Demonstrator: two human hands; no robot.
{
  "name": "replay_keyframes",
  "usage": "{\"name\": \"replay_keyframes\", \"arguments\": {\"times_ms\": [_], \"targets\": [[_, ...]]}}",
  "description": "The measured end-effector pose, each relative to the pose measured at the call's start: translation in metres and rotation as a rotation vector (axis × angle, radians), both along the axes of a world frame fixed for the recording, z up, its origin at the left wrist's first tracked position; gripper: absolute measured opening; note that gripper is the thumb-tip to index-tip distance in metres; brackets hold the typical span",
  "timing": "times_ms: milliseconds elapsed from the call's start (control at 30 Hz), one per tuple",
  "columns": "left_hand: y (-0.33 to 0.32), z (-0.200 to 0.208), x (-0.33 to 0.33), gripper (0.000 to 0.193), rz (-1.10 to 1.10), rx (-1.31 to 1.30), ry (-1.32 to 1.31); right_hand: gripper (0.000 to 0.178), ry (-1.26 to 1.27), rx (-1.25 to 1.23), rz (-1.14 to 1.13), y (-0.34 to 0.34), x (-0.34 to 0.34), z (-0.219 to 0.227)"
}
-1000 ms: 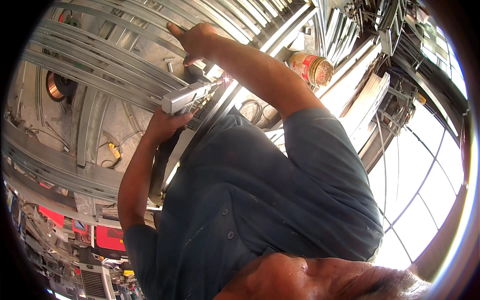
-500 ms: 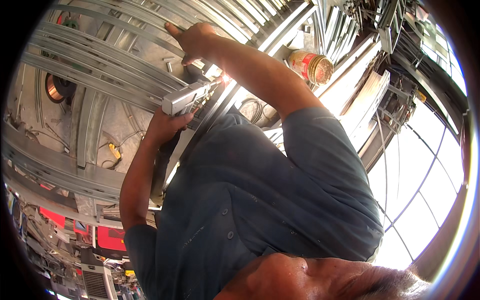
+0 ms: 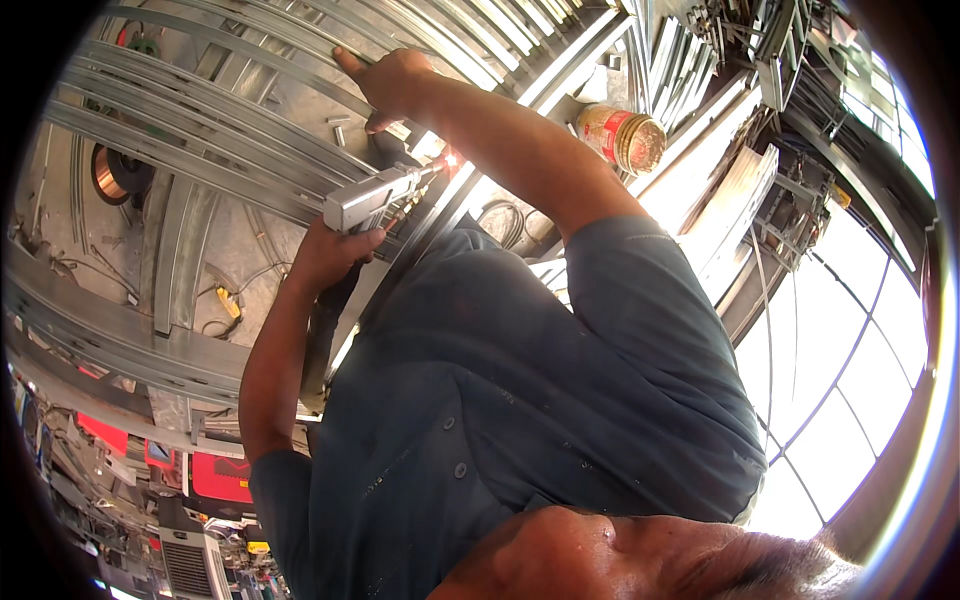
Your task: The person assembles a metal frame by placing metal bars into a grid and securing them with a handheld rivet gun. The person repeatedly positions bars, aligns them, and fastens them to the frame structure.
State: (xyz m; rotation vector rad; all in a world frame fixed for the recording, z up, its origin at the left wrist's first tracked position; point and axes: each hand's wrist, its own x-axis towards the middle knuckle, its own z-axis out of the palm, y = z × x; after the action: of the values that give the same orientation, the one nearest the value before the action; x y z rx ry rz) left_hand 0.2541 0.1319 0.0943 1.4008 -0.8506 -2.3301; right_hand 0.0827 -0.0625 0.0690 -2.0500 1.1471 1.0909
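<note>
While the left grip (image 3: pixel 335 252) wraps around the grey torch (image 3: pixel 365 198), its tip glowing bright, the right grip (image 3: pixel 395 82) sits spread over metal bars (image 3: pixel 280 28)!

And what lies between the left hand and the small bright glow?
In the head view, the silver gun-shaped tool, held in the left hand, fills that stretch; its thin tip points toward the bright glow.
</note>
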Motion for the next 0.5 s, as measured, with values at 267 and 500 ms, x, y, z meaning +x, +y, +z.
{"name": "replay_keyframes", "arguments": {"times_ms": [267, 500], "targets": [[0.002, -0.002, 0.0, 0.048, 0.042, -0.009, 0.009, 0.13, -0.013, 0.013, -0.022, -0.001, -0.001, 0.0], [0.01, 0.004, 0.004, 0.048, 0.076, 0.037, -0.018, 0.129, -0.024, 0.016, 0.003, -0.001, 0.001, 0.011]]}}
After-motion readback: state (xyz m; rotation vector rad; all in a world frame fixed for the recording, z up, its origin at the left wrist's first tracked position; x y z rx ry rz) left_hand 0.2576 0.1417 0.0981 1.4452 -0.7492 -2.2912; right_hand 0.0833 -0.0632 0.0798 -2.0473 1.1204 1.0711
